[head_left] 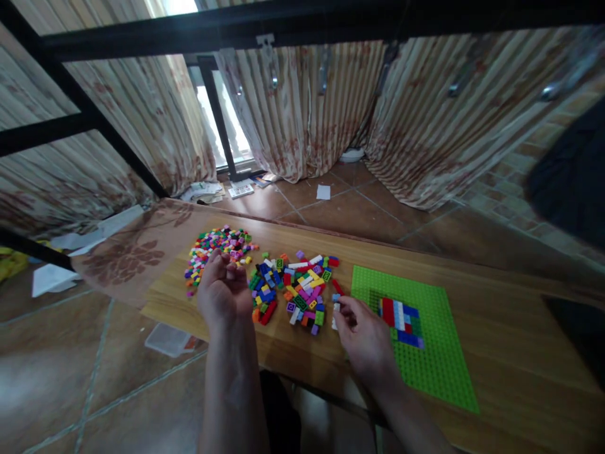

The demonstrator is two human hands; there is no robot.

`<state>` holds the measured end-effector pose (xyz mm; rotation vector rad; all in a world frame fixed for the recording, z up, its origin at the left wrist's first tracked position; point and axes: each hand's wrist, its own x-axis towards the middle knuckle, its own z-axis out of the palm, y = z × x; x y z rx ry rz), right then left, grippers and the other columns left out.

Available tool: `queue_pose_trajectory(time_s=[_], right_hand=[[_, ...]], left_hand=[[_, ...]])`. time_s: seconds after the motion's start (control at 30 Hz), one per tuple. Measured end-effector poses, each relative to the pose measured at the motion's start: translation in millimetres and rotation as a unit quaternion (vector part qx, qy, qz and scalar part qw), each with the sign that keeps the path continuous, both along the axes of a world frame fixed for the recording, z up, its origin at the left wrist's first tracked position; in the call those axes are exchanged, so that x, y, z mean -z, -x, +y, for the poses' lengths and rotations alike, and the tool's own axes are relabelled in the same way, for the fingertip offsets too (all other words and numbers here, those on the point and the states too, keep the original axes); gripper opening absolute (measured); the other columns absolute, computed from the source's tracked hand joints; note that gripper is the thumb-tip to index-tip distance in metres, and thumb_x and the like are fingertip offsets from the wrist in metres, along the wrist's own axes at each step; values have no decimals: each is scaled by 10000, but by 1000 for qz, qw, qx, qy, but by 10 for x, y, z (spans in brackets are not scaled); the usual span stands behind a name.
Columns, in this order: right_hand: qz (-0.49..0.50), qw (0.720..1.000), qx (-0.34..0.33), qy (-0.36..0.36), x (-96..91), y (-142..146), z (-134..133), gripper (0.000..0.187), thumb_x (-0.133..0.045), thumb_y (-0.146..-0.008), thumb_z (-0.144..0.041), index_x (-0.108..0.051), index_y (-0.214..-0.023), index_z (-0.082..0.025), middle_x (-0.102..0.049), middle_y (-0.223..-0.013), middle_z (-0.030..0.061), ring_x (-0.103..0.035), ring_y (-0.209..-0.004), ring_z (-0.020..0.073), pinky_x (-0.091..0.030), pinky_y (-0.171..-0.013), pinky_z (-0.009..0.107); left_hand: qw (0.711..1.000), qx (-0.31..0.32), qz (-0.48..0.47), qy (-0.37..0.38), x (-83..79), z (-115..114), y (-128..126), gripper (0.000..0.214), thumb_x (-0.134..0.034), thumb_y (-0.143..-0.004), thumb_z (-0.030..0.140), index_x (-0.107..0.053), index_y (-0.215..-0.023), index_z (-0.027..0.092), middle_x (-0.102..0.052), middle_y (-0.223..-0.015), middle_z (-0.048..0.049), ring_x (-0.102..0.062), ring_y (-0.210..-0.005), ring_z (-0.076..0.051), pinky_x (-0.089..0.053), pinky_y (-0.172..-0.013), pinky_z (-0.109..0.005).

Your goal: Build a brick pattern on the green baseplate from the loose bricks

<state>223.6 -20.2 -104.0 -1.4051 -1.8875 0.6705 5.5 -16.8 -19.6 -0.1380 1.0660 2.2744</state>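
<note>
My left hand is raised over the small-brick pile, palm up with its fingers curled in. Whatever those fingers may hold is hidden. Near the green baseplate, my right hand is bent down, its thumb and fingertips closed around a white toy brick. A light blue brick lies at its fingertips, with a red brick just beyond. On the baseplate sits a flat block build in red, white, blue and green. Larger mixed bricks lie loose between my hands.
A pile of tiny colourful bricks lies at the left of the wooden table. A dark flat object is at the right. A black metal frame crosses overhead, before curtains. A clear plastic box lies on the floor.
</note>
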Motion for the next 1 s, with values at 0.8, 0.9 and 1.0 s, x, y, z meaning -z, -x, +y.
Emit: queue_pose_trajectory(time_s=[0.8,0.9,1.0], right_hand=[[-6,991,-35,-125,-157,276,61,188,-517,-923,-278,-685,-981,-218,-700,-891,54,-643,-824,196,-510,-737,339],[-27,993,-38,-106,-237,337,136,182,-521,-923,-288,-686,-962,-221,-694,-888,46,-629,-830,198,-494,-733,340],[-41,989,-109,-95,-298,499,77,158,-535,-916,-251,-684,-962,-221,-686,-925,49,-611,-882,203,-488,-786,351]], left_hand=[[997,15,-46,-55,133,-157,478,96,-548,-750,74,-545,-786,164,-456,-533,97,-399,-390,-4,-371,-449,-128],[996,14,-58,-60,130,-155,486,104,-537,-756,69,-541,-792,166,-467,-540,95,-407,-396,-5,-374,-453,-132],[996,5,-74,-56,102,-153,476,101,-523,-775,71,-540,-805,165,-471,-547,93,-401,-395,-4,-366,-453,-133]])
